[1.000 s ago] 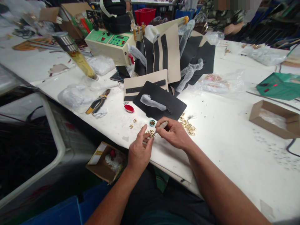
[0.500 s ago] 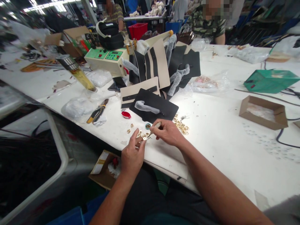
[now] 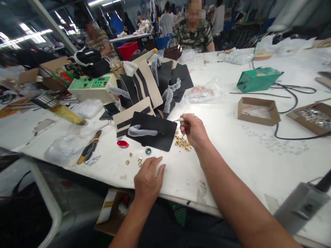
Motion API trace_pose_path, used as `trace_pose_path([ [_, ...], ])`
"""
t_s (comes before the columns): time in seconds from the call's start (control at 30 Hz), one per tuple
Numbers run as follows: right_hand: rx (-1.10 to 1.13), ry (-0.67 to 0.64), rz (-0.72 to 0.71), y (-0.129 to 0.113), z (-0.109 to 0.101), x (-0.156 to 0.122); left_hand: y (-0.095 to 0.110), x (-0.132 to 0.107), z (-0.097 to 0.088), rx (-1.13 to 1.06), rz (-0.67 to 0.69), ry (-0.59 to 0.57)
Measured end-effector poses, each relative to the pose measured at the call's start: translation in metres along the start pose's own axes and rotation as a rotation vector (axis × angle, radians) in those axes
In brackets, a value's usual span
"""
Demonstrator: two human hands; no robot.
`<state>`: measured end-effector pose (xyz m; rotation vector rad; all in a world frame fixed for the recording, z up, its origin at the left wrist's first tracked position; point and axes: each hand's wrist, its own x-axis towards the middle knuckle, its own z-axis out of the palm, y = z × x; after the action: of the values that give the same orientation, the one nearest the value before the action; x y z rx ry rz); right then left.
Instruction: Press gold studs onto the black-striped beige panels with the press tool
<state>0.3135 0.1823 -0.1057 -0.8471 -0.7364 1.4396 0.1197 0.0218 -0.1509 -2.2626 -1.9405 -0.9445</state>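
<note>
- Our hands stand well apart, both over the white worktable (image 3: pixel 232 165).
- Right hand (image 3: pixel 194 131), centre, pinches a slim pale-handled tool (image 3: pixel 181 119), its tip pointing left.
- Left hand (image 3: pixel 148 182), lower centre, lies open and palm-down at the table edge.
- Gold metal fittings (image 3: pixel 182 142) lie heaped just below the right hand; loose gold fittings (image 3: pixel 133 159) lie just up and left of the left hand.
- A cardboard tray (image 3: pixel 258 120), right, holds clear plastic wrap.
- A cardboard tray (image 3: pixel 311 117), far right, holds shiny round pieces.
- A clear plastic bag (image 3: pixel 204 93), upper centre, holds pale and pinkish small parts.
- A cardboard carton (image 3: pixel 102 224), below the table edge at lower left, holds a red item.
</note>
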Motion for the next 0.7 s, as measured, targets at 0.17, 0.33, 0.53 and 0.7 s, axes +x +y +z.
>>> trace_pose_path([
  [0.17,0.072,0.000,0.033,-0.001,-0.001,0.003,0.052,0.036,0.044,-0.045,0.097,-0.238],
  [0.33,0.065,-0.014,0.040,0.003,0.002,0.003,0.066,0.064,0.070,0.048,0.064,-0.349],
  [0.53,0.023,-0.050,0.067,0.012,0.004,0.000,0.062,0.068,0.076,0.068,0.062,-0.369],
  [0.7,-0.037,-0.129,0.105,0.024,0.012,-0.013,0.051,0.056,0.065,0.041,0.061,-0.370],
])
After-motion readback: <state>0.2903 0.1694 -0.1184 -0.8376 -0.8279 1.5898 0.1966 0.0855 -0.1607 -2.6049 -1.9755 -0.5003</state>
